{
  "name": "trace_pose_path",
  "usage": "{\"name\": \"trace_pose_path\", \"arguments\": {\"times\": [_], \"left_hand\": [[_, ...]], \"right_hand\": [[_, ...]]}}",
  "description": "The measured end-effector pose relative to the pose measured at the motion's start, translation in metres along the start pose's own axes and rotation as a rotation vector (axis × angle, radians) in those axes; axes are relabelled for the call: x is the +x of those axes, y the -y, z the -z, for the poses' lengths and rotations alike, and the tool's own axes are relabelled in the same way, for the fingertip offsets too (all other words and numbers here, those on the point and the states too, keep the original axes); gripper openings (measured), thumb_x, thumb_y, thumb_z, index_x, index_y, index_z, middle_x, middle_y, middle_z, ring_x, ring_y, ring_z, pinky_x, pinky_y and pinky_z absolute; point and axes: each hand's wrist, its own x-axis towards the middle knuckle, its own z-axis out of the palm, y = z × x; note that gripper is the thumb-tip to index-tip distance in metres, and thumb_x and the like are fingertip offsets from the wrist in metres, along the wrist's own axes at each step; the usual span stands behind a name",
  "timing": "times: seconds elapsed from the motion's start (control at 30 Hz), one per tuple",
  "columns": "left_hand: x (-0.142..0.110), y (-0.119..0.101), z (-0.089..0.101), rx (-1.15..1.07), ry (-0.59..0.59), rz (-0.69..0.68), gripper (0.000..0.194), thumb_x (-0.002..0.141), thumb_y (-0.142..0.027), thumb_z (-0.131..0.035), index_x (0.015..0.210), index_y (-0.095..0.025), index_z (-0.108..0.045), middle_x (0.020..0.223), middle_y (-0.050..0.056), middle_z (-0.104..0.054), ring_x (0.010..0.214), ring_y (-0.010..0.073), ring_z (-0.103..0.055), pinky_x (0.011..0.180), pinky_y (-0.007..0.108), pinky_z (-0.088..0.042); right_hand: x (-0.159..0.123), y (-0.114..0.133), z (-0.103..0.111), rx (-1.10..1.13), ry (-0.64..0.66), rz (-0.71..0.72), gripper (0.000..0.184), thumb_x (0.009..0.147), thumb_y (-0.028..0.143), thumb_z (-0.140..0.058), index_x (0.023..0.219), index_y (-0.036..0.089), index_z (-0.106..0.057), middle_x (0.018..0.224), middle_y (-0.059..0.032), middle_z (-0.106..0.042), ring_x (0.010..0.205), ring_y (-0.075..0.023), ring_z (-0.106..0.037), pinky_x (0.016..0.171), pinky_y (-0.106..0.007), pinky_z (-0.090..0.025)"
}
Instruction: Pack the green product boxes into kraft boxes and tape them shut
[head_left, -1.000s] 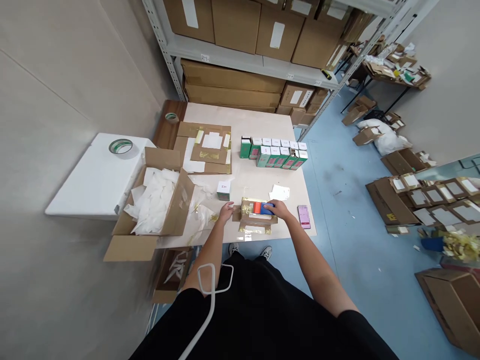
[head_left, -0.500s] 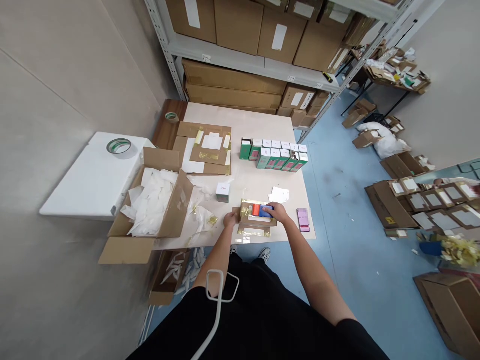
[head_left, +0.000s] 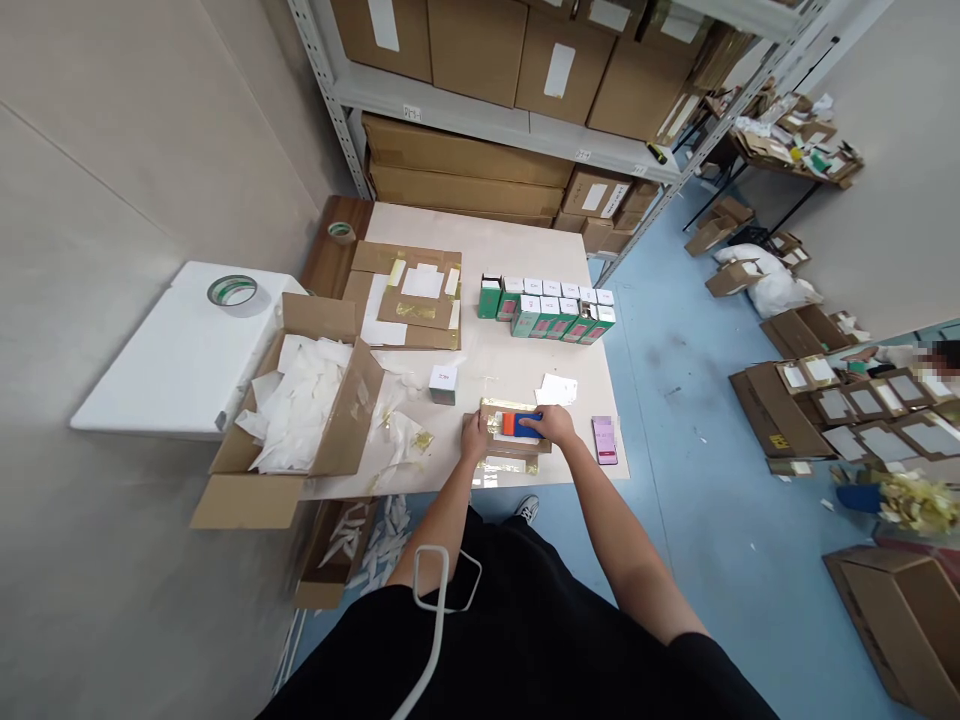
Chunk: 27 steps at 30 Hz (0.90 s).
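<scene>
My right hand is closed around a blue-and-orange block-like tool, whose exact kind I cannot make out. The tool lies against the top of a small taped cardboard box near the table's front edge. At the box's left end, my left hand grips the side, its fingers partly hidden. A small white-and-grey box stands left of my hands. White cards lie just beyond my right hand, and a phone with a pink screen is to its right.
Green-and-white boxes stand in rows farther back. Flattened cardboard lies back left. At left, an open carton holds white paper. A tape roll rests on a white surface. Shelving rises behind. Another person is far right.
My left hand has shifted slightly right and up, closer against the box's left end. My right hand and the tool have moved only a little.
</scene>
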Motion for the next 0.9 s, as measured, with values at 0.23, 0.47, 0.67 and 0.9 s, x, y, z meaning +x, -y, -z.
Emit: {"name": "trace_pose_path", "arguments": {"times": [0.23, 0.47, 0.67, 0.9], "left_hand": [[-0.006, -0.010, 0.001, 0.068, -0.038, 0.012, 0.051, 0.107, -0.043, -0.043, 0.149, -0.018, -0.057, 0.138, 0.017, -0.068, 0.126, 0.0309, -0.063, 0.103, 0.038, -0.046], [-0.009, -0.017, 0.004, 0.115, -0.051, 0.031, 0.048, 0.106, -0.045, -0.049, 0.141, -0.016, -0.064, 0.121, 0.018, -0.073, 0.112, 0.0305, -0.068, 0.092, 0.034, -0.049], [-0.008, -0.021, 0.002, 0.197, -0.032, 0.038, 0.047, 0.108, -0.045, -0.042, 0.138, -0.017, -0.065, 0.117, 0.018, -0.074, 0.108, 0.0290, -0.070, 0.091, 0.033, -0.048], [-0.005, -0.013, 0.000, 0.202, -0.042, 0.012, 0.052, 0.107, -0.051, -0.041, 0.140, -0.017, -0.064, 0.123, 0.020, -0.071, 0.113, 0.0316, -0.068, 0.093, 0.035, -0.049]], "right_hand": [[-0.009, -0.013, 0.001, -0.029, -0.018, -0.045, 0.052, 0.087, 0.070, -0.071, 0.106, 0.023, -0.079, 0.107, -0.0121, -0.079, 0.099, -0.0272, -0.071, 0.073, -0.029, -0.047], [-0.011, -0.056, 0.022, -0.098, -0.039, -0.144, 0.049, 0.083, 0.068, -0.074, 0.095, 0.020, -0.079, 0.101, -0.0144, -0.079, 0.095, -0.0287, -0.072, 0.069, -0.029, -0.046], [-0.039, -0.130, 0.046, -0.088, -0.078, -0.247, 0.048, 0.080, 0.067, -0.076, 0.087, 0.020, -0.077, 0.092, -0.0120, -0.078, 0.086, -0.0278, -0.071, 0.065, -0.029, -0.046], [-0.049, -0.162, 0.041, -0.087, -0.106, -0.320, 0.049, 0.079, 0.067, -0.077, 0.086, 0.018, -0.075, 0.089, -0.0122, -0.076, 0.082, -0.0269, -0.072, 0.066, -0.030, -0.049]]}}
